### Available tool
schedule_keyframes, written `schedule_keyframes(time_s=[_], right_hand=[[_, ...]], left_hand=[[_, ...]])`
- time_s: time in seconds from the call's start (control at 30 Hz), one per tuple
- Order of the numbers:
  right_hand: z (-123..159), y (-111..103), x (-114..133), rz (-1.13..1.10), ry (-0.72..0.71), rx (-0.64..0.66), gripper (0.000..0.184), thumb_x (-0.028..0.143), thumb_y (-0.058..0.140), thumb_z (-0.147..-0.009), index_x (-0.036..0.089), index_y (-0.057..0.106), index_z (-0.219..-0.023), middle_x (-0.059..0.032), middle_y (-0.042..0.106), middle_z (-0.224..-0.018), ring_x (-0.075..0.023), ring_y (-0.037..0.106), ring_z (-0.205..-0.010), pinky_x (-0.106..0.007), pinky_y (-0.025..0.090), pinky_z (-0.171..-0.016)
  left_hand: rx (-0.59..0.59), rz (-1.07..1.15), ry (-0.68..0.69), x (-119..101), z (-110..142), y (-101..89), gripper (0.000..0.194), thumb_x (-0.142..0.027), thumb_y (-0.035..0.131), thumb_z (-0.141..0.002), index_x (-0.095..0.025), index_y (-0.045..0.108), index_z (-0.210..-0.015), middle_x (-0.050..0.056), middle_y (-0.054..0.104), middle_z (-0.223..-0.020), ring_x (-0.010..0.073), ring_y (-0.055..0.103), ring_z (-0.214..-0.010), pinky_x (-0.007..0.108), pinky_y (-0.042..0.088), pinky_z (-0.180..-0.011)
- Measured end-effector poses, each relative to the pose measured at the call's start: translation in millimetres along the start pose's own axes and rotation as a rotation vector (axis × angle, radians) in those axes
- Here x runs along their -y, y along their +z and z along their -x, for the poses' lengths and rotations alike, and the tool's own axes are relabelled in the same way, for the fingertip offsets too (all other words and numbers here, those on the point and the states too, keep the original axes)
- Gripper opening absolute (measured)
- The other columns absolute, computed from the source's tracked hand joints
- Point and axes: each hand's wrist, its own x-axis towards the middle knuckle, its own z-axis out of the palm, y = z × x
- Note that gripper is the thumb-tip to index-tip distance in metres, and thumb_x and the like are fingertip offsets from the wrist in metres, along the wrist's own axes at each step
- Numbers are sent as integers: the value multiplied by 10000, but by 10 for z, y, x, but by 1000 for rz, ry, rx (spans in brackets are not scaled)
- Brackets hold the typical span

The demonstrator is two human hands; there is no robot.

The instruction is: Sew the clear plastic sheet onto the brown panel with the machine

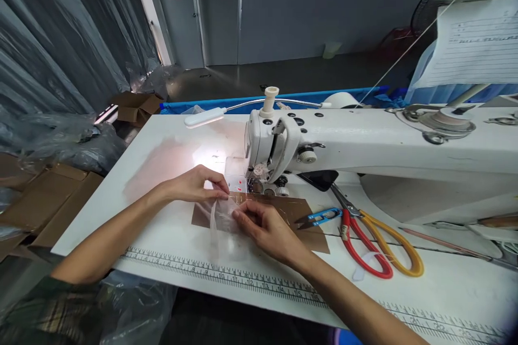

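Observation:
A thin, see-through white piece of fabric (pixel 226 232) hangs between my hands, just in front of the sewing machine (pixel 315 137). My left hand (pixel 200 184) pinches its upper edge with thumb and fingertips. From the right, my right hand (pixel 265 225) grips the same piece between thumb and bent fingers. Both hands are close to the needle area, though the needle itself is hard to make out. Beneath them lies a brown sheet (pixel 309 226) on the white table (pixel 162 226).
Right of my hands lie blue thread snips (pixel 319 218) and large scissors (pixel 362 232) with red and yellow handles. A printed ruler (pixel 226 276) runs along the table's front edge. A lamp (pixel 205 117) lights the needle area. Cardboard boxes (pixel 48 199) stand at the left.

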Motion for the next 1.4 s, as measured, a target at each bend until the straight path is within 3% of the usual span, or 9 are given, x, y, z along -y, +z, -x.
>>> schedule_keyframes(time_s=[0.13, 0.23, 0.33, 0.4, 0.63, 0.8, 1.0, 1.27, 1.4], right_hand=[[87, -18, -30, -169, 183, 164, 361, 512, 456, -906, 190, 534, -764, -10, 623, -649, -132, 572, -517, -247, 456, -485], [67, -17, -44, 348, 115, 59, 286, 368, 476, -917, 184, 578, -724, -26, 626, -637, -145, 572, -528, -264, 454, -515], [20, 7, -71, 884, -40, -171, 134, 272, 571, -860, 165, 635, -910, -123, 665, -929, -228, 629, -732, -317, 486, -581], [-1, 8, -112, 998, -210, -195, 243, 218, 563, -858, 148, 610, -1086, -165, 614, -1136, -277, 613, -924, -370, 522, -694], [-6, -122, -326, 834, -412, -134, 280, 183, 471, -919, 176, 638, -1144, -114, 637, -1170, -278, 556, -1085, -493, 460, -935], [-20, -158, -420, 720, -425, -155, 303, 192, 491, -912, 199, 636, -1179, -95, 642, -1183, -258, 559, -1108, -464, 456, -959], [-23, -163, -417, 686, -422, -151, 305, 200, 492, -910, 207, 640, -1177, -99, 648, -1177, -256, 556, -1136, -493, 442, -987], [-6, -434, -278, 530, -207, -138, 326, 208, 444, -911, 194, 666, -1149, -85, 699, -1018, -201, 667, -884, -364, 540, -810], [-23, -425, -330, 572, -285, -85, 352, 177, 429, -902, 181, 649, -1178, -115, 652, -1062, -209, 635, -912, -385, 533, -826]], left_hand=[[57, 80, -149, -21, 25, -61, 217, -302, 545, -918, -126, 664, -960, 31, 698, -772, 101, 626, -613, 190, 479, -536], [98, -201, -146, -8, -180, -40, 129, -230, 596, -871, -157, 697, -903, 15, 708, -780, 114, 624, -644, 193, 441, -548], [127, -563, -99, 68, -486, -9, 97, -184, 626, -832, -185, 722, -844, 6, 695, -706, 136, 609, -605, 213, 393, -526], [119, -699, -30, 151, -657, 2, 84, -215, 648, -820, -200, 731, -830, 11, 685, -698, 148, 603, -594, 222, 378, -513], [-150, -901, 276, 236, -516, 103, 144, -185, 566, -872, -141, 680, -794, 90, 666, -871, 179, 589, -722, 281, 449, -624], [71, -805, 588, -82, 53, 371, 223, -317, 498, -911, -146, 624, -841, 77, 634, -798, 167, 556, -684, 313, 484, -631], [-55, -875, 676, -2, 185, 645, 184, -69, 452, -884, -135, 574, -763, 64, 644, -749, 144, 582, -642, 263, 501, -600], [-224, -571, 597, 78, 75, 718, 136, -163, 488, -903, -116, 613, -876, 76, 669, -777, 153, 628, -699, 262, 540, -631], [-296, -614, 595, 61, 78, 700, 120, -131, 509, -887, -139, 619, -839, 70, 690, -825, 150, 627, -701, 277, 535, -632]])
